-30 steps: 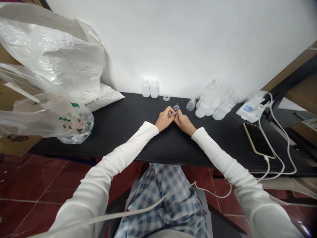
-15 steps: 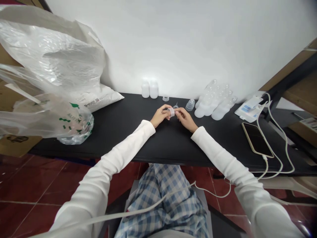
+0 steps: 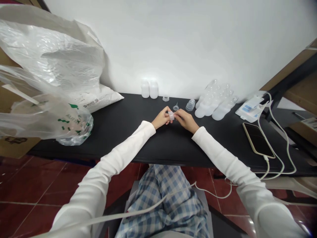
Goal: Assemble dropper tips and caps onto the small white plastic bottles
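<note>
Between my hands, over the middle of the black table, is a translucent bottle collar ring. My left hand has its fingers closed round the ring's left side. My right hand pinches the ring's right edge; whether it holds another small piece is hidden. Just behind the hands a clear bottle teat lies with its tip up. A clear dome cap stands to its right, and a second collar ring lies farther back. Two white bottles stand upright against the wall.
Several capped bottles stand clustered at the back right. Beyond them are a white power strip and a phone with a charging cable. Large plastic bags cover the table's left end. A white cable crosses my lap.
Both hands have shifted slightly toward me, with the ring tilted a little differently between them. The teat behind them now shows in full.
</note>
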The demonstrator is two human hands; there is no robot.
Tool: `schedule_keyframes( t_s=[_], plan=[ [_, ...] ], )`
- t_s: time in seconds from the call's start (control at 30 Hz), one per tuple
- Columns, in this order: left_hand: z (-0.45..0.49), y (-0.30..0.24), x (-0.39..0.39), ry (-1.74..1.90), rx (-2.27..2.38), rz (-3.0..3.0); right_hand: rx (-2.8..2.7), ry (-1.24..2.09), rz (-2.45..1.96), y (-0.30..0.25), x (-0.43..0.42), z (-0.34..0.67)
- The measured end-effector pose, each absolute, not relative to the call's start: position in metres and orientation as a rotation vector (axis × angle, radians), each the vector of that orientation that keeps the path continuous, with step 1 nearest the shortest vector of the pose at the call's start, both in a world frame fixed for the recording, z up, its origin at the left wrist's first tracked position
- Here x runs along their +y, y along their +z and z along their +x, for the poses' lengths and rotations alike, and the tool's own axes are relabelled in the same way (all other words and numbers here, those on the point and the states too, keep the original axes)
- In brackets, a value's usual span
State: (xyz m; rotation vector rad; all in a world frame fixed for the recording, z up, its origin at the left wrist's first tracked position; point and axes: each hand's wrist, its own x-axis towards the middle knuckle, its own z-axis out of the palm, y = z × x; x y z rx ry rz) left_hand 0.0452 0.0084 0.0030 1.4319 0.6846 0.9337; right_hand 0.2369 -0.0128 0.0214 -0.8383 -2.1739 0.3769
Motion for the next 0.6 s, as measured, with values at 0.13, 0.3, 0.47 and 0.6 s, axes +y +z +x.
schedule_keyframes(
  t_s=[0.13, 0.3, 0.47, 0.6],
  plan=[
    [0.046, 0.008, 0.006, 0.907, 0.664, 1.417, -2.146, 0.424, -0.884, 0.019, -0.011, 0.24],
    [0.047, 0.01, 0.002, 1.103, 0.854, 1.456, -1.994, 0.529, -0.961, 0.011, -0.008, 0.237],
    [0.047, 0.012, -0.005, 1.225, 0.928, 1.606, -1.979, 0.493, -1.004, 0.008, -0.011, 0.23],
    [0.05, 0.015, -0.009, 1.211, 0.945, 1.653, -1.96, 0.405, -1.096, 0.007, -0.012, 0.227]
  ],
)
